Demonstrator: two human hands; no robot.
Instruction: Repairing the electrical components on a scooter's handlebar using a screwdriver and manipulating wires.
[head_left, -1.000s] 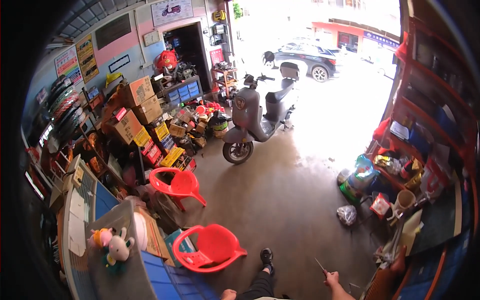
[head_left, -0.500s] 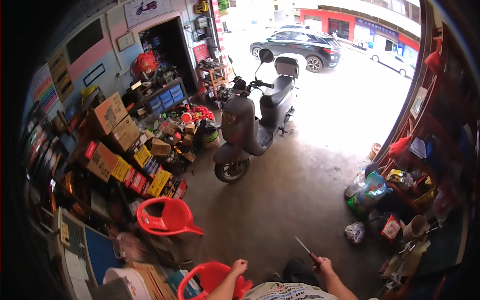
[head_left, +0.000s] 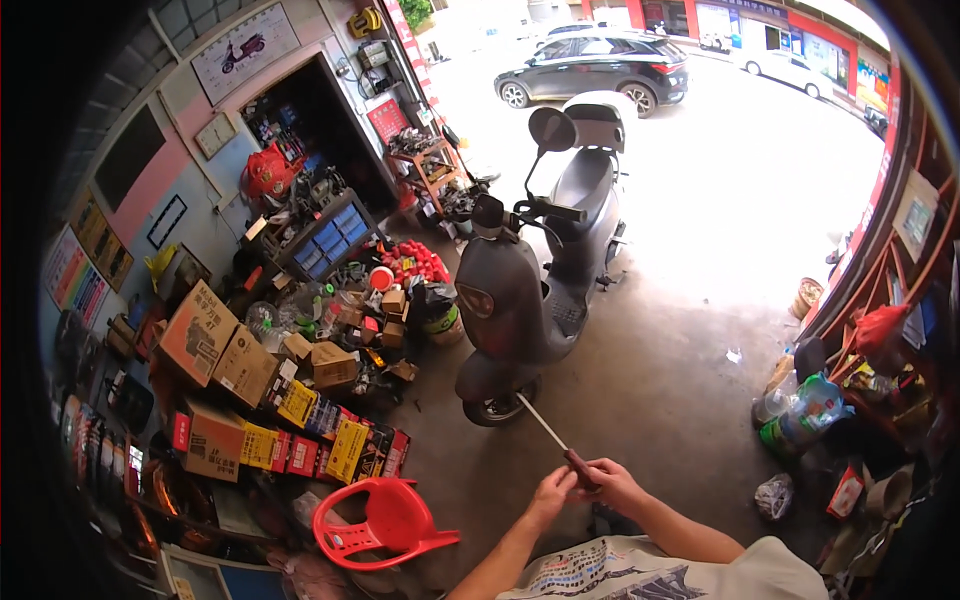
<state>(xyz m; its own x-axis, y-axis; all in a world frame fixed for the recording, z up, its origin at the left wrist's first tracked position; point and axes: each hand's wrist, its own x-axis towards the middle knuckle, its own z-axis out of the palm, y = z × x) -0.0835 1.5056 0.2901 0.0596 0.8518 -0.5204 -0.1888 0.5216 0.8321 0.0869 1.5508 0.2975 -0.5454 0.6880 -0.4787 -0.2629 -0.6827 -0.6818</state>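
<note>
A long screwdriver [head_left: 543,424] with a thin bright shaft and a dark reddish-brown handle points up and left in front of me. My right hand [head_left: 616,486] is closed around the handle's back part. On the handle's left side, my left hand [head_left: 552,496] is closed too, its fingertips pressed to it. Beyond the tool stands a dark electric scooter [head_left: 510,310], its front wheel [head_left: 500,405] toward me. In the picture the shaft's tip overlaps that wheel; I cannot tell whether they touch.
A red plastic chair [head_left: 395,525] stands left of my arms. Cardboard boxes [head_left: 215,440] and loose parts crowd the left side. At right are a plastic bag [head_left: 820,400] and a clear crumpled bag [head_left: 773,496] on the concrete floor [head_left: 660,360]. A dark car [head_left: 590,68] is outside.
My hands, apart before, have come together on the screwdriver, the left one joining the right. The scooter appears larger and nearer. The second red chair has left the view.
</note>
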